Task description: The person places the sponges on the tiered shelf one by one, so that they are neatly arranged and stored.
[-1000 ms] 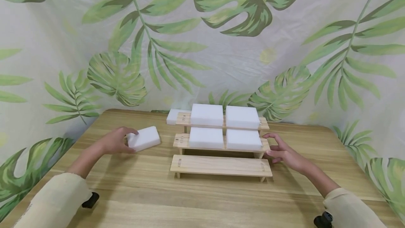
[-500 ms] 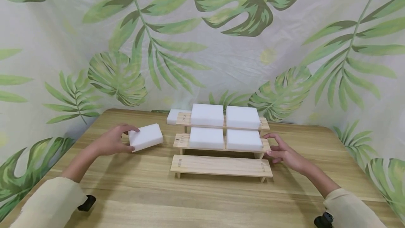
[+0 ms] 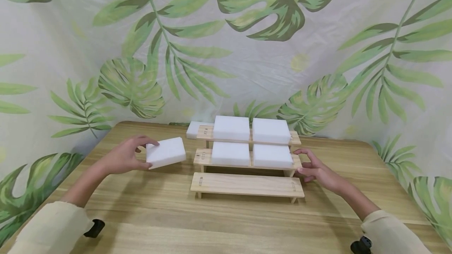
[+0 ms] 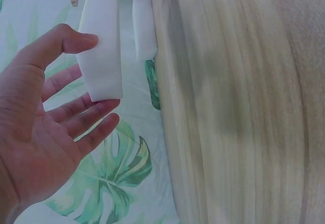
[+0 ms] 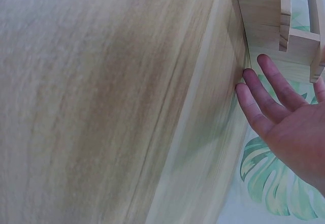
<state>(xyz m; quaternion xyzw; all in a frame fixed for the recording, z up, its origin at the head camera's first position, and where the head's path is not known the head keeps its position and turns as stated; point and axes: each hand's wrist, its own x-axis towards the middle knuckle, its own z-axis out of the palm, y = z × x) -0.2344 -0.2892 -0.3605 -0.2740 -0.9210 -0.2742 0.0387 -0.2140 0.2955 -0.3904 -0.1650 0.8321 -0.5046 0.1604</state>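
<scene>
Where a leafy cloth [image 3: 261,66] hangs behind the bench [image 3: 226,226], one white block [image 3: 166,153] is held

While the cloth fills the side of twelve o'clock, the wooden bench spreads from it toward six. Around its middle stand three wooden steps [image 3: 247,185], rising toward twelve o'clock. Two pale sleeves come in, the left sleeve [image 3: 51,226] from eight o'clock and the right sleeve [image 3: 392,232] from four.

At nine o'clock of the steps, the left hand [image 3: 123,156] holds the white block between its thumb and fingers. This block is tilted and, in the left wrist view, raised above the bench. At three o'clock, the right hand [image 3: 325,173] has its thumb and index finger at the end of the middle step [image 3: 202,156]; I cannot tell whether they pinch it. Its other fingers are spread.

Two blocks lie side by side on the middle step, and two more on the rear step [image 3: 205,130]. A further block [image 3: 196,129] lies at ten o'clock, partly hidden behind the rear step.
</scene>
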